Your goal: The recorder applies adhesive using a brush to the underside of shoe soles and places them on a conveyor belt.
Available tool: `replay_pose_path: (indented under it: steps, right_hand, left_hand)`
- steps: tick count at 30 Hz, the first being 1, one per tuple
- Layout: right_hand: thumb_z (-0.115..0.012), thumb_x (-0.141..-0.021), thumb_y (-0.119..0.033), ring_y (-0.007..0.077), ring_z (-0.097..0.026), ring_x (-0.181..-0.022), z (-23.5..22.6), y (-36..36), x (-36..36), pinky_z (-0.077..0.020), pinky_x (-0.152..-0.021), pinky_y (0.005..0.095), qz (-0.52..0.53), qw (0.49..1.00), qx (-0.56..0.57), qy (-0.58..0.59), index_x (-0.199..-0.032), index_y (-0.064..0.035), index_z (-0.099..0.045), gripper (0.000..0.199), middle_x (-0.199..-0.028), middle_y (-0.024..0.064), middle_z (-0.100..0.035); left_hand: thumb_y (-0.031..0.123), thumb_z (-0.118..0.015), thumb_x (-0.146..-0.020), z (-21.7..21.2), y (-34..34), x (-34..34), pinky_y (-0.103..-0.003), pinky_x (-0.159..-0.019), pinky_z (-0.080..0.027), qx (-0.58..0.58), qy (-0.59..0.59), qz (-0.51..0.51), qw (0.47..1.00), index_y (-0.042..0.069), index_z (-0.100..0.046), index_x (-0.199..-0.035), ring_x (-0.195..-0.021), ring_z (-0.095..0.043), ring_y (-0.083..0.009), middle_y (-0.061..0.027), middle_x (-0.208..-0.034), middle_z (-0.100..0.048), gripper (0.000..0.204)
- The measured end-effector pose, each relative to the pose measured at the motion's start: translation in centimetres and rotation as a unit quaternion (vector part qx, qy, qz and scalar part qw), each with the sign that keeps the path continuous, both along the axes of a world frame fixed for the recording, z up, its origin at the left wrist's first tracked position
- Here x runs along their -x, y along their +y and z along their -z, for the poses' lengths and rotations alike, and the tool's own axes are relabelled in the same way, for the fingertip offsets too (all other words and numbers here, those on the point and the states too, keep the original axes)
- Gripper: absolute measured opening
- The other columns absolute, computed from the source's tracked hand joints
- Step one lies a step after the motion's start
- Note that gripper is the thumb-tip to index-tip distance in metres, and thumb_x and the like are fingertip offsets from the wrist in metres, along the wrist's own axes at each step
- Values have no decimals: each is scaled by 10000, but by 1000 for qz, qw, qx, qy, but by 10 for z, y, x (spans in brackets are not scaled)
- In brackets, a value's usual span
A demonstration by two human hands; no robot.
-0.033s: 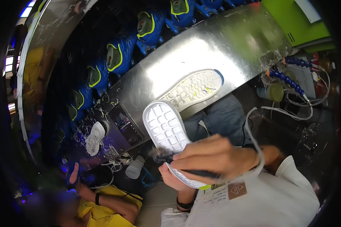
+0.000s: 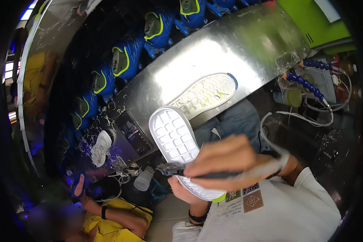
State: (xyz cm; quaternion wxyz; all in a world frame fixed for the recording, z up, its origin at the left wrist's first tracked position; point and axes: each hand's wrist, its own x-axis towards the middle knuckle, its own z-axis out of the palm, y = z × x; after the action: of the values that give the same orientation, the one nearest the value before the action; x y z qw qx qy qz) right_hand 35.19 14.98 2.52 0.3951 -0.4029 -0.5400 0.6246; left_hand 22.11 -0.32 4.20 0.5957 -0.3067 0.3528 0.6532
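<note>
A white shoe sole point(image 2: 174, 137) with a blocky tread and a lime-green tip is tilted over my lap. My left hand point(image 2: 184, 191) grips it from below at its lower end. Above it, my right hand point(image 2: 224, 161), blurred by motion, holds a dark-handled brush point(image 2: 174, 168) across the sole's middle. The brush's greyish bristles lie at the sole's left edge; whether they touch it I cannot tell. A pale hose point(image 2: 275, 165) runs by my right wrist. A second sole point(image 2: 209, 93), off-white with a blue tip and yellow-green marks, lies on the metal table point(image 2: 254, 60).
Blue shoes point(image 2: 127, 60) with lime collars stand in a row beyond the table. A phone point(image 2: 133, 132) and a white sole point(image 2: 101, 148) lie at the left among scraps. Blue segmented hoses point(image 2: 304, 86) are at the right. A co-worker in yellow point(image 2: 117, 222) sits lower left.
The held sole has shifted slightly left. The right hand and brush have moved a little, the brush handle now showing more along its length. The table sole stays put.
</note>
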Motion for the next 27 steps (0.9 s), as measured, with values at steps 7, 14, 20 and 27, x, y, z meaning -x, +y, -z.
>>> replay_pose_path:
  steps: [7,14,20,27]
  right_hand:
    - [-760,-737,57,195,-661,-732,-19,-19,-15,-507,-645,301,-90,989,59,101,-966,68,-720,233,-936,159,-709]
    - [-813,-752,4,208,-698,-810,-14,-23,-38,-553,-684,303,-145,971,127,139,-1017,19,-719,282,-885,125,-693]
    - [-767,-789,59,199,-710,-719,2,-7,-59,-557,-650,267,-164,971,99,140,-1023,40,-719,240,-946,162,-712]
    - [-787,-701,71,246,-700,-683,-10,-14,-71,-553,-596,281,-143,984,94,55,-975,59,-718,283,-906,186,-710]
  left_hand:
    - [646,-342,-962,20,61,22,-614,-972,-478,-71,-166,90,980,210,-162,-1592,-1246,-482,-525,-271,-1528,-343,787]
    - [678,-449,-928,44,82,16,-581,-947,-500,-89,-124,156,976,140,-122,-1594,-1246,-465,-547,-293,-1562,-259,917]
    - [666,-394,-941,24,105,2,-636,-1056,-382,-69,-134,106,983,10,-109,-1570,-1320,-343,-607,-364,-1561,-164,953]
    - [475,-563,-868,8,116,2,-470,-1153,-337,-43,0,260,965,-76,-51,-1546,-1425,-314,-458,-340,-1561,-204,1013]
